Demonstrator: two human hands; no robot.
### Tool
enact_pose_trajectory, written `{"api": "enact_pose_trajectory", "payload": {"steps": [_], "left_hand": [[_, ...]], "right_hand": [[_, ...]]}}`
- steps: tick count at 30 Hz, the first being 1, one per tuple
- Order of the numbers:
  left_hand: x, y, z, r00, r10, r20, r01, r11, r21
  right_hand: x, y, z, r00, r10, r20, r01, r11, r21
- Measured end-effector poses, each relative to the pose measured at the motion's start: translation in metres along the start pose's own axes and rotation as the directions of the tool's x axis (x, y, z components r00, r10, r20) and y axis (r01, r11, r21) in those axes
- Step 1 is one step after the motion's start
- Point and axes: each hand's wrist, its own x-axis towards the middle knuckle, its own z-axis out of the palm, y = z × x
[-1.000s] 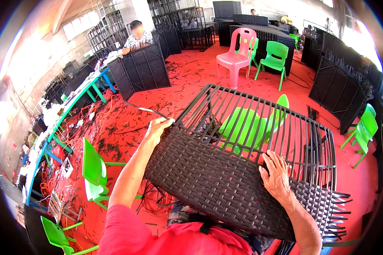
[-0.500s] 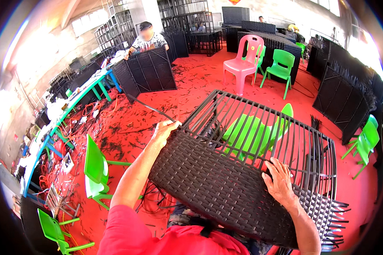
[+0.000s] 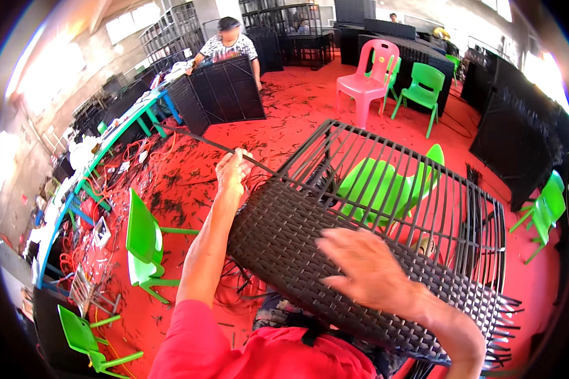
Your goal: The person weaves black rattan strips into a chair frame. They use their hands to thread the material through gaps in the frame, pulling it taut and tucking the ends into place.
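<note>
A long black flat weaving strip [image 3: 196, 137] runs from the upper left to the panel's left edge, and my left hand [image 3: 232, 170] is closed around it just off that edge. Across my lap lies a black wicker panel [image 3: 284, 224]; its near part is tightly woven, while bare parallel bars [image 3: 446, 208] fill the far part. Loose strip ends stick out at its right end. My right hand [image 3: 370, 268] hovers over or lightly touches the woven part, smeared by motion, its fingers apart and holding nothing.
Under the bars stands a green chair [image 3: 373, 189]. More green chairs [image 3: 142, 246] flank me, and a pink chair [image 3: 367, 82] stands ahead. A person [image 3: 231, 47] handles a dark panel [image 3: 224, 91] by a cluttered bench [image 3: 117, 148]. Black scraps litter the red floor.
My left hand has moved up and left, off the panel edge, drawing the strip straighter. My right hand has moved left across the weave. The person at the back stands more upright.
</note>
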Motion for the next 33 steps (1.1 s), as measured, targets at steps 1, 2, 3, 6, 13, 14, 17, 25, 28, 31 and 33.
{"api": "enact_pose_trajectory", "payload": {"steps": [1, 2, 3, 6, 13, 14, 17, 25, 28, 31, 33], "left_hand": [[-0.001, 0.002, -0.005, 1.000, 0.009, -0.019, -0.009, 1.000, -0.008], [-0.003, 0.003, -0.008, 1.000, -0.003, -0.018, 0.003, 1.000, -0.006], [-0.004, 0.002, -0.008, 1.000, -0.022, -0.001, 0.022, 1.000, -0.008], [0.011, -0.033, -0.018, 0.872, -0.429, 0.236, 0.324, 0.867, 0.379], [-0.012, -0.005, 0.004, 0.922, -0.209, 0.326, 0.088, 0.933, 0.349], [-0.008, -0.007, 0.002, 0.943, -0.133, 0.305, 0.026, 0.943, 0.331], [-0.011, -0.003, 0.008, 0.949, -0.073, 0.308, -0.049, 0.927, 0.372], [-0.005, 0.013, 0.017, 0.998, 0.014, 0.064, -0.023, 0.989, 0.144], [0.007, 0.012, -0.009, 0.995, 0.042, -0.092, -0.054, 0.990, -0.133], [-0.001, -0.015, -0.001, 0.940, -0.276, 0.199, 0.204, 0.925, 0.320], [-0.013, -0.012, 0.009, 0.903, -0.279, 0.328, 0.073, 0.850, 0.522]], "right_hand": [[-0.027, 0.015, -0.004, 0.995, 0.096, -0.017, -0.096, 0.995, -0.014], [-0.051, 0.025, -0.012, 0.985, 0.164, -0.060, -0.170, 0.978, -0.122], [-0.074, 0.033, -0.023, 0.965, 0.240, -0.103, -0.257, 0.941, -0.220], [-0.128, 0.056, -0.038, 0.845, 0.448, -0.292, -0.533, 0.746, -0.400], [-0.177, 0.098, -0.016, 0.788, 0.500, -0.358, -0.614, 0.680, -0.402], [-0.170, 0.096, -0.019, 0.757, 0.553, -0.349, -0.653, 0.656, -0.378], [-0.159, 0.092, -0.030, 0.766, 0.521, -0.377, -0.643, 0.630, -0.436], [-0.187, 0.114, -0.036, 0.723, 0.583, -0.371, -0.691, 0.597, -0.408], [-0.178, 0.106, -0.037, 0.705, 0.616, -0.352, -0.707, 0.570, -0.419], [-0.180, 0.108, -0.033, 0.668, 0.662, -0.340, -0.739, 0.535, -0.411], [-0.179, 0.111, -0.033, 0.731, 0.545, -0.410, -0.681, 0.559, -0.473]]}}
